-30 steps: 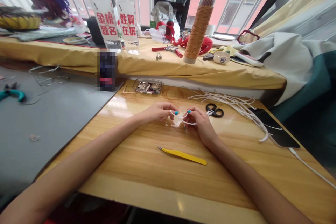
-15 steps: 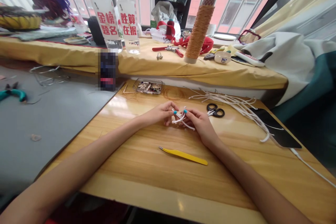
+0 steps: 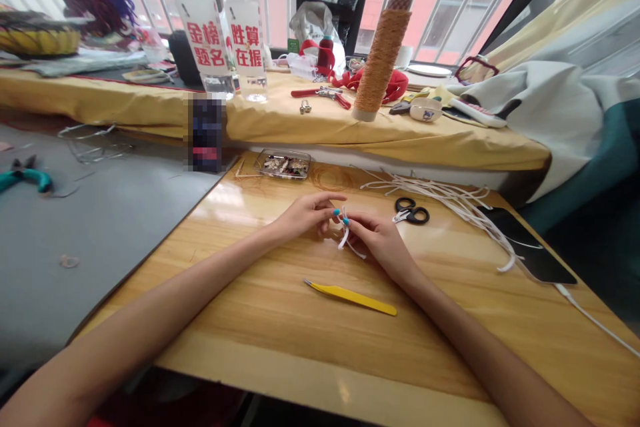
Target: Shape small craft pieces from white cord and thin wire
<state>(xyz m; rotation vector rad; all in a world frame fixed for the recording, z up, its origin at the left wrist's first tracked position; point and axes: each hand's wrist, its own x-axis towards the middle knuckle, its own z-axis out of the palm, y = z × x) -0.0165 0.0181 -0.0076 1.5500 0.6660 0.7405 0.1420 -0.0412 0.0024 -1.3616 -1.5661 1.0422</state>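
Both bare forearms reach forward and converge, wrists low. The left hand [image 3: 305, 215] lies palm inward, fingers loosely extended, its index stretched toward the other hand. The right hand [image 3: 383, 240] is curled, fingertips bunched in a pinch — the two hands meet at their fingertips, touching, thumbs facing each other

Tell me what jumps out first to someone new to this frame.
Both hands meet at the middle of the wooden table, the left hand and right hand pinching a short white cord between turquoise-nailed fingertips. Yellow tweezers lie just in front of them, black scissors and loose white cords just behind to the right. On the yellow-draped ledge behind stand two clear bottles with red lettering and a tall orange thread cone.
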